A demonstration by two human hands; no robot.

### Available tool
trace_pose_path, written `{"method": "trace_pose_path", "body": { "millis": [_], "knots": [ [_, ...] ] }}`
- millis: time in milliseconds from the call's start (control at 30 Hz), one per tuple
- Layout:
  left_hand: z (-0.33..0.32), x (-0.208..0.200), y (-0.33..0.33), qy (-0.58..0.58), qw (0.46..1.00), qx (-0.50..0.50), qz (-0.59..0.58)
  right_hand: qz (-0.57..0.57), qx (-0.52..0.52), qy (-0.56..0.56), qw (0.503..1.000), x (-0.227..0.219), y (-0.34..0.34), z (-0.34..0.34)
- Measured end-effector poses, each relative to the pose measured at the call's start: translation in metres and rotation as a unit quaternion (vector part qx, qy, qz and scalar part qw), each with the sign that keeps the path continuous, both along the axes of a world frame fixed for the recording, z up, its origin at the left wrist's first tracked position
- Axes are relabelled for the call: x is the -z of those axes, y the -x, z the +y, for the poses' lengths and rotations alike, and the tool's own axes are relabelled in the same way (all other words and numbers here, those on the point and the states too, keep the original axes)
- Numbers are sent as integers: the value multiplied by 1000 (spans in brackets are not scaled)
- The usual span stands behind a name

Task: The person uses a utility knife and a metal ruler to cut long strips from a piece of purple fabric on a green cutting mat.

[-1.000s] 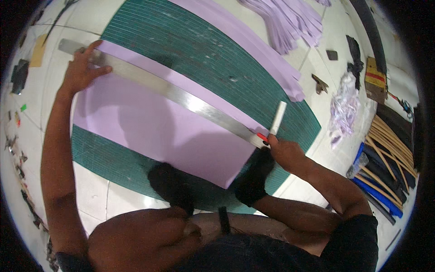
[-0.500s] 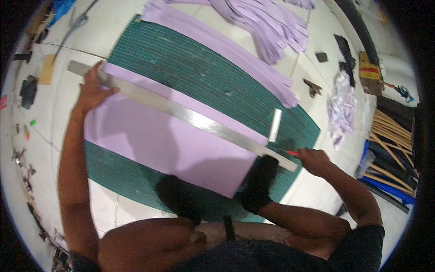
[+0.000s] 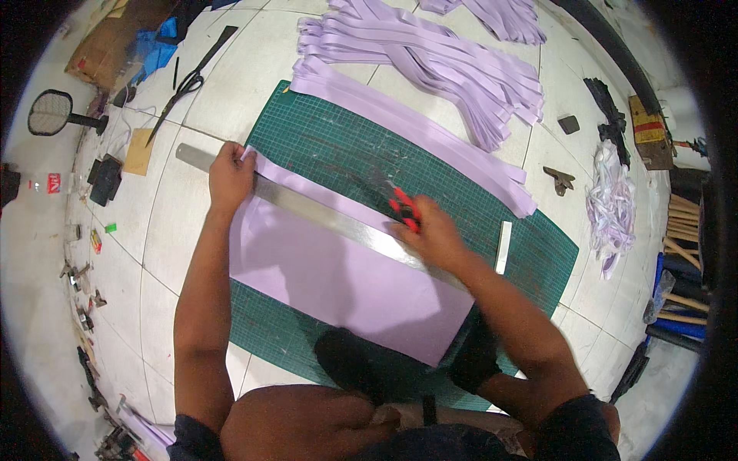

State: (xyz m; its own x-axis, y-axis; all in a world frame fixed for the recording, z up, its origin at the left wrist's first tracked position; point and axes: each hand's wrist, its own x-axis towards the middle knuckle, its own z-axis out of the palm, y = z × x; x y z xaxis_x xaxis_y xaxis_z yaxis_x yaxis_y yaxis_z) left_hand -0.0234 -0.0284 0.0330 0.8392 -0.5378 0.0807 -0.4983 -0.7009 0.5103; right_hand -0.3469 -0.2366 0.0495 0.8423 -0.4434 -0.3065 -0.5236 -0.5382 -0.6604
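My right hand (image 3: 434, 233) was clenched around a red-handled cutter (image 3: 405, 211), its blade blurred; a stray sweep, I judged, could have nicked my left hand (image 3: 233, 177), whose fingers seemed pinched on the lilac band's (image 3: 307, 187) end. With my 2 hands bearing lightly, the long, flat, shiny metal ruler (image 3: 330, 219) might have skidded over the smooth, supple lilac sheet (image 3: 330, 276), spread beneath it on the green gridded mat (image 3: 330, 131).

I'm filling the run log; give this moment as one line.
left hand: at cloth edge; right hand: holding red cutter; ruler: across cloth; cloth: on mat
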Motion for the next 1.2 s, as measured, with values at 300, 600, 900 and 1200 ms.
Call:
{"method": "trace_pose_path", "body": {
  "millis": [300,600,900,1200],
  "knots": [
    [-54,-139,17,423,865,105,248,-21,128,-93,987,9,-39,29],
    [-93,-75,-57,359,896,57,254,67,166,102,979,-22,90,-76],
    [-175,3,-45,210,963,-17,169,77,66,269,958,-25,119,-164],
    [-61,6,-31,57,990,84,98,213,51,242,945,-91,177,-153]
  ]
}}
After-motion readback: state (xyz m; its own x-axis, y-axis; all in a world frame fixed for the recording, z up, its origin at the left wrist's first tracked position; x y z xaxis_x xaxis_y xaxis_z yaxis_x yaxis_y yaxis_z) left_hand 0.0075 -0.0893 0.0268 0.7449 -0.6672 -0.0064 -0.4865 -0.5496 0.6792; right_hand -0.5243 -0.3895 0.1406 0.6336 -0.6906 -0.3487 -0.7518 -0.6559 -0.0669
